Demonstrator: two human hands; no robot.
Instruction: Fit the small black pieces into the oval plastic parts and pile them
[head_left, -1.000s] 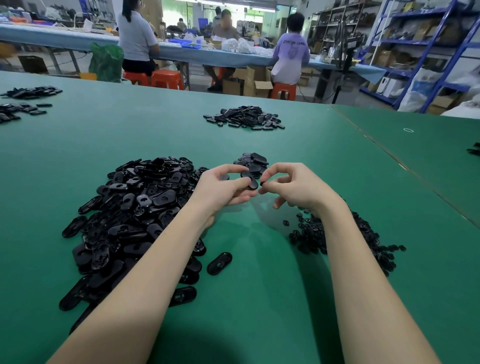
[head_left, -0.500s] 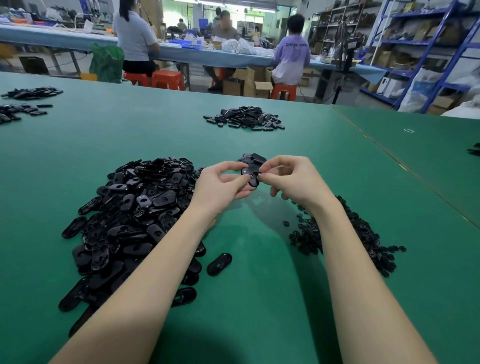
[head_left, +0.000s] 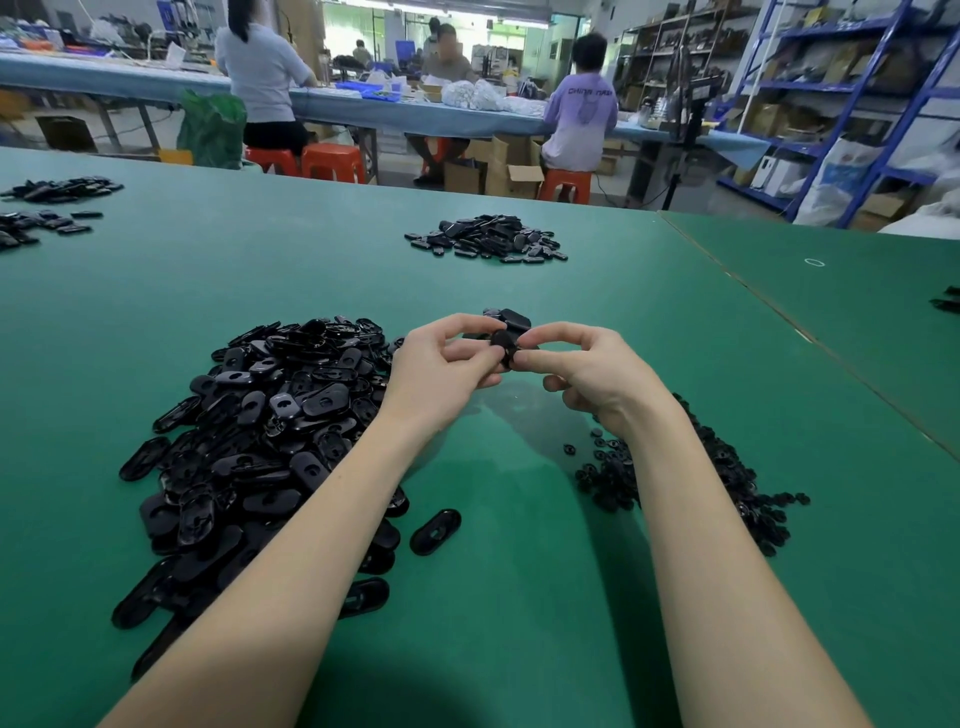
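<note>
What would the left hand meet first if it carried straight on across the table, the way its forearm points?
Probably the small pile of finished parts just beyond the left hand, which pinches an oval part together with the right hand. Depth is unclear; further on lies the far pile.

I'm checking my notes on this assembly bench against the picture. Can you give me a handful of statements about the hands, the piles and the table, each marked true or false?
1. Both hands hold one black oval plastic part between them, above the table. True.
2. The big heap of black oval plastic parts lies under the right forearm. False: it lies by the left forearm; the pile of small black pieces is by the right one.
3. The table has a green top. True.
4. The left hand rests flat on the table. False: it is raised, pinching the part opposite the right hand.
5. One single black oval part lies apart from the heap. True.
</note>
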